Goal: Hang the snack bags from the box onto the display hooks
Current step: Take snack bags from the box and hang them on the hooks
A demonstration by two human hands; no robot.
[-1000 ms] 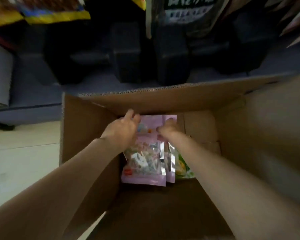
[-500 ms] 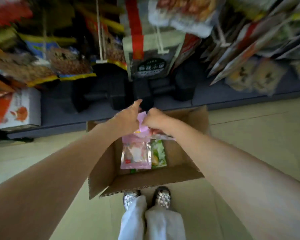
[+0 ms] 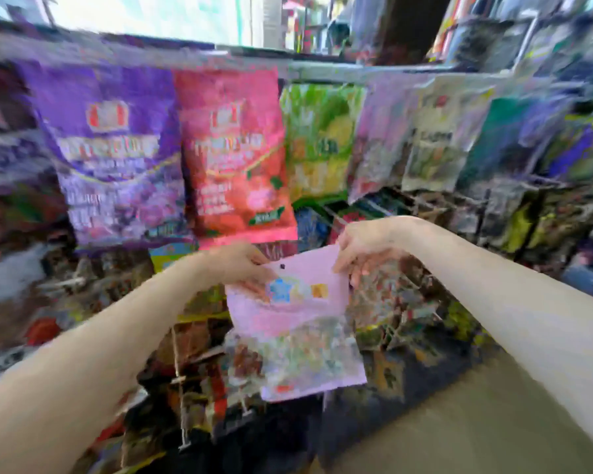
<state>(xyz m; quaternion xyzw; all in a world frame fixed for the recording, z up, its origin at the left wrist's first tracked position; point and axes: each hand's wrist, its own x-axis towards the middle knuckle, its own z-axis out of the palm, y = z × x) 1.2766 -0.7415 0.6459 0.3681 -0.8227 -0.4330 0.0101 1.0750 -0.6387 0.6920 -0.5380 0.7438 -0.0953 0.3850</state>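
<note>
I hold a pink snack bag (image 3: 295, 323) up in front of the display rack, with a small hang hole near its top edge. My left hand (image 3: 240, 265) pinches the bag's top left corner. At the top right corner my right hand (image 3: 367, 248) grips it, fingers curled behind. The bag has a clear lower window that shows mixed sweets. It hangs below a row of bags on the rack. The box is out of view. The frame is blurred by motion.
A top rail (image 3: 356, 71) carries a purple bag (image 3: 113, 152), a red bag (image 3: 233, 159), a green bag (image 3: 319, 138) and paler bags to the right. Lower hooks (image 3: 421, 200) hold several more packets. Beige floor (image 3: 459, 422) shows at the lower right.
Both hands have lifted the pink bag out of the cardboard box and raised it to the rack. The view has swung up from the box and floor to the hanging bags.
</note>
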